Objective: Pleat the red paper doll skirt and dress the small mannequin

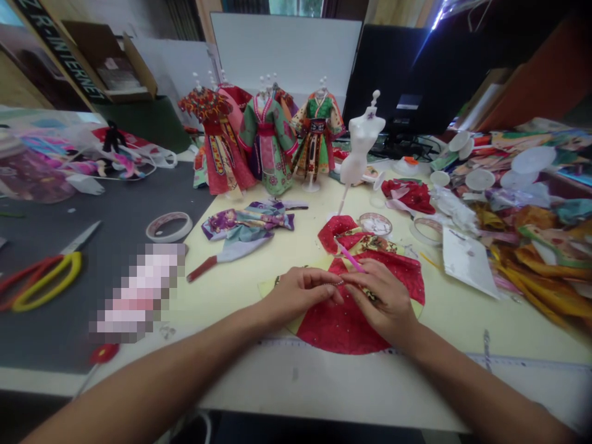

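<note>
The cream craft table (240,308) is spread with a red dotted fabric garment (356,327) at lower centre, and the left hand (300,295) and right hand (379,302) are held narrow over it (any pinched item is too small to tell), a pink stick (350,258) just above the fingertips (341,280).

The red cloth (351,330) is finely speckled with pale dots; the doll dress (271,145) beyond is green-and-pink floral.

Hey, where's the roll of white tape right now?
In the head view, the roll of white tape lies on the grey mat, between the yellow-handled scissors on its left and the folded doll garment on its right.
</note>
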`<action>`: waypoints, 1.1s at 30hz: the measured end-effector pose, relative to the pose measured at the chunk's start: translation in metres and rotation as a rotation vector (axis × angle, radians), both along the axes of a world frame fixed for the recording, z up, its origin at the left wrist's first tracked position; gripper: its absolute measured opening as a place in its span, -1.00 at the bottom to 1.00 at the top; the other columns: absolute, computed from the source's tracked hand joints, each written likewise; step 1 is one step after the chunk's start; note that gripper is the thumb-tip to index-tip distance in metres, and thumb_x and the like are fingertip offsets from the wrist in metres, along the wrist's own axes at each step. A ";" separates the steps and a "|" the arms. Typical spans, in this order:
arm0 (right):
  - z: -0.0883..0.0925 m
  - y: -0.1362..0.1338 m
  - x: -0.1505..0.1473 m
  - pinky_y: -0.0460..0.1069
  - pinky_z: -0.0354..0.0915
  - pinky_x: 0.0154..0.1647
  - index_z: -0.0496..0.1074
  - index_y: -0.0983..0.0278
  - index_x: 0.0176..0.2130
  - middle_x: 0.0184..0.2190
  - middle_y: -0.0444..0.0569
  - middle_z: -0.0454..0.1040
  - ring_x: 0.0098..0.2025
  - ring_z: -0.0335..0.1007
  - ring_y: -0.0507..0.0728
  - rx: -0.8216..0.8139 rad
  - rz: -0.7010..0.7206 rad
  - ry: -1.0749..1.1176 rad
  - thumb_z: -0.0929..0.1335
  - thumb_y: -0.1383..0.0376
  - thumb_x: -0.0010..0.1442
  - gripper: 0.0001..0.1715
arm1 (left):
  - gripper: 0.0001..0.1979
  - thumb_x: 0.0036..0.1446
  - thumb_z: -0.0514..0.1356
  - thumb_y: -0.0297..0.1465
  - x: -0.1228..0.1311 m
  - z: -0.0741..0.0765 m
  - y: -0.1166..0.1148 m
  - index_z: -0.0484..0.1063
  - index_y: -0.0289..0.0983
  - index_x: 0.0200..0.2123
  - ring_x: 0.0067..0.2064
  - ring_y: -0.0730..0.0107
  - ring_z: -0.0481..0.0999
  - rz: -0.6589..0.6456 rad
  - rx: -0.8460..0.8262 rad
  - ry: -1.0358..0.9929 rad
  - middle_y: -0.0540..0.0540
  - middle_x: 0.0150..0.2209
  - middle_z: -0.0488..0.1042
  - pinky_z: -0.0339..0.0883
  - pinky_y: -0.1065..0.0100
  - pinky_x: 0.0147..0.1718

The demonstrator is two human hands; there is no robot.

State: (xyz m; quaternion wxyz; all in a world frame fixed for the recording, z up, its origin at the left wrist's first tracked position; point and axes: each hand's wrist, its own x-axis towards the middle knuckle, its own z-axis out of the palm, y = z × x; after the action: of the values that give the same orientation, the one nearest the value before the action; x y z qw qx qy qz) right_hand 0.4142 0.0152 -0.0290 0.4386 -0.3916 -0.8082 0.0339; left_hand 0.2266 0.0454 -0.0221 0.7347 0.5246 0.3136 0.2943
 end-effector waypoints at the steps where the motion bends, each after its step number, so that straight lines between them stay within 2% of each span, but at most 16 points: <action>1: 0.000 0.000 0.000 0.11 0.33 -0.19 0.41 0.24 -0.17 -0.36 -0.01 0.41 -0.23 0.34 0.13 0.014 0.003 0.000 0.31 0.48 0.09 -0.72 | -0.73 -0.02 0.26 -0.36 0.000 0.000 0.000 0.48 -0.36 -0.22 -0.40 0.47 0.46 -0.011 -0.007 0.009 -0.08 -0.46 0.53 0.28 0.40 -0.31; 8: -0.003 0.002 0.002 0.19 0.30 -0.07 0.41 0.24 -0.20 -0.38 -0.04 0.42 -0.27 0.35 0.11 0.135 0.010 -0.120 0.32 0.52 0.04 -0.69 | -0.67 -0.05 0.28 -0.33 0.001 0.001 -0.004 0.48 -0.36 -0.18 -0.43 0.48 0.45 -0.026 -0.066 -0.008 -0.09 -0.47 0.53 0.28 0.41 -0.33; 14: -0.001 0.000 0.002 0.19 0.32 -0.10 0.40 0.34 -0.25 -0.44 -0.02 0.37 -0.33 0.30 0.09 0.268 -0.006 -0.231 0.36 0.54 -0.02 -0.73 | -0.70 -0.04 0.27 -0.34 0.000 -0.001 -0.004 0.50 -0.33 -0.19 -0.45 0.51 0.43 -0.052 -0.085 -0.032 -0.07 -0.48 0.51 0.29 0.43 -0.36; 17: 0.000 -0.001 0.001 0.18 0.33 -0.10 0.40 0.36 -0.26 -0.44 0.00 0.37 -0.31 0.31 0.12 0.276 -0.009 -0.251 0.38 0.54 -0.03 -0.73 | -0.72 -0.02 0.24 -0.34 -0.001 0.000 -0.004 0.50 -0.33 -0.21 -0.48 0.54 0.40 -0.060 -0.064 -0.003 -0.05 -0.50 0.49 0.27 0.44 -0.38; 20: 0.000 -0.002 -0.001 0.18 0.33 -0.10 0.40 0.35 -0.28 -0.44 0.00 0.38 -0.29 0.33 0.13 0.267 -0.001 -0.240 0.39 0.53 -0.04 -0.75 | -0.76 0.01 0.21 -0.35 0.000 0.002 -0.005 0.51 -0.34 -0.24 -0.51 0.55 0.35 -0.035 0.026 0.095 -0.03 -0.54 0.44 0.22 0.46 -0.44; 26: -0.002 -0.002 -0.004 0.16 0.30 -0.10 0.37 0.33 -0.32 -0.42 0.00 0.38 -0.20 0.34 0.17 0.171 0.024 -0.204 0.35 0.49 0.04 -0.86 | -0.80 0.04 0.15 -0.38 0.000 -0.002 -0.007 0.52 -0.36 -0.32 -0.52 0.57 0.27 0.074 0.437 0.293 0.00 -0.55 0.41 0.13 0.50 -0.51; 33: -0.001 -0.002 -0.006 0.14 0.25 -0.15 0.31 0.27 -0.32 -0.42 -0.02 0.34 -0.24 0.29 0.16 0.036 0.057 -0.195 0.28 0.46 0.11 -0.89 | -0.80 0.06 0.13 -0.38 -0.002 -0.005 -0.007 0.52 -0.32 -0.32 -0.49 0.51 0.35 0.085 0.574 0.320 -0.03 -0.51 0.47 0.19 0.49 -0.48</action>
State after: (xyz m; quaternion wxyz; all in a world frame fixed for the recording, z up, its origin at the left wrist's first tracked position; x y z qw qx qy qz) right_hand 0.4086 0.0130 -0.0303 0.3637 -0.3621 -0.8582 -0.0066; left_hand 0.2248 0.0388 -0.0270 0.4852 0.7363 0.3509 0.3150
